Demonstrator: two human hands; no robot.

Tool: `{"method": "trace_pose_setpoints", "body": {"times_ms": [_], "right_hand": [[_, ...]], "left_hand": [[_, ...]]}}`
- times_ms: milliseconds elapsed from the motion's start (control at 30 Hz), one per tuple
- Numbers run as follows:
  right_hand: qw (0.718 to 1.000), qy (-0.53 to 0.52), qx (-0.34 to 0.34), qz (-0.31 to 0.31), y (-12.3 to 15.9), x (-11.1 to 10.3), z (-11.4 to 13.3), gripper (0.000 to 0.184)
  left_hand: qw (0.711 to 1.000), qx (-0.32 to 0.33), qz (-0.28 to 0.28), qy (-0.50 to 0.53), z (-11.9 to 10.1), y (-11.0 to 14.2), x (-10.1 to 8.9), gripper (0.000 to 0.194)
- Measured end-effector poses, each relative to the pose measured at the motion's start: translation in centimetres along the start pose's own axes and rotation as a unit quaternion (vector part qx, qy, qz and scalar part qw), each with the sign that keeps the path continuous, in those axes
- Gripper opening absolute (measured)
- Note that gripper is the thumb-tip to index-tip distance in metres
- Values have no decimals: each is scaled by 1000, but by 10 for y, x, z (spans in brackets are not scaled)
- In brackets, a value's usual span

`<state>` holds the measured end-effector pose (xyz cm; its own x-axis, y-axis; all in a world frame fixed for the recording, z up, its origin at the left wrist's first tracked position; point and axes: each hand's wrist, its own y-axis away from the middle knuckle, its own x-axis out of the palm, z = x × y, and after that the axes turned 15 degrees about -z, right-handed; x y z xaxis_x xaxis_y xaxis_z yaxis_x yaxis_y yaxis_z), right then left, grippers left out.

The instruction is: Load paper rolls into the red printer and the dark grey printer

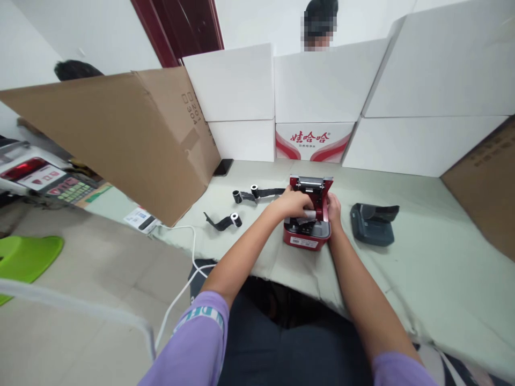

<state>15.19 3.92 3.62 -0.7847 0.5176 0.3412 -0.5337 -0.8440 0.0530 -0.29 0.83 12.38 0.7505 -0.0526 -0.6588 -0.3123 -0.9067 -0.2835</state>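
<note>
A small red label printer or receipt printer [306,239] stands on the table in front of me, its lid [309,185] raised. My left hand [295,205] reaches into the opening from the left, fingers curled on a small white roll [309,214] inside. My right hand [333,208] grips the printer's right side by the lid; most of its fingers are hidden behind it. To the left lie three small dark rolls with loose black strips: one roll [236,219] nearest me, another roll [237,197] and a third roll [255,190] farther back.
A dark grey device [372,224] with its flap up sits right of the printer. White boxes [322,80] form a wall behind; a brown carton [161,134] stands left, with a phone [223,167] beside it. White cables [195,241] hang over the table edge. Two people's heads show beyond.
</note>
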Motion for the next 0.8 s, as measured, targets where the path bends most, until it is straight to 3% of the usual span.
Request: {"method": "trace_pose_setpoints", "body": {"times_ms": [100, 200, 267, 333, 400, 567, 800], "right_hand": [[1000, 11, 3, -24, 2, 1, 2, 25], [1000, 16, 10, -24, 3, 1, 2, 24], [1000, 8, 8, -18, 3, 0, 0, 26], [1000, -4, 4, -9, 1, -2, -2, 27], [1000, -11, 0, -2, 0, -3, -5, 28], [1000, -10, -9, 2, -1, -3, -7, 30], [1000, -5, 2, 5, 0, -2, -5, 31]], "left_hand": [[979, -46, -121, 157, -5, 26, -13, 22], [922, -75, -295, 240, 4, 64, -26, 46], [874, -108, -426, 209, 20, 87, -36, 53], [850, -147, -489, 127, 38, 106, -48, 52], [855, -183, -484, 32, 55, 118, -64, 44], [862, -264, -404, -155, 78, 125, -92, 33], [859, -294, -332, -256, 94, 113, -86, 26]]}}
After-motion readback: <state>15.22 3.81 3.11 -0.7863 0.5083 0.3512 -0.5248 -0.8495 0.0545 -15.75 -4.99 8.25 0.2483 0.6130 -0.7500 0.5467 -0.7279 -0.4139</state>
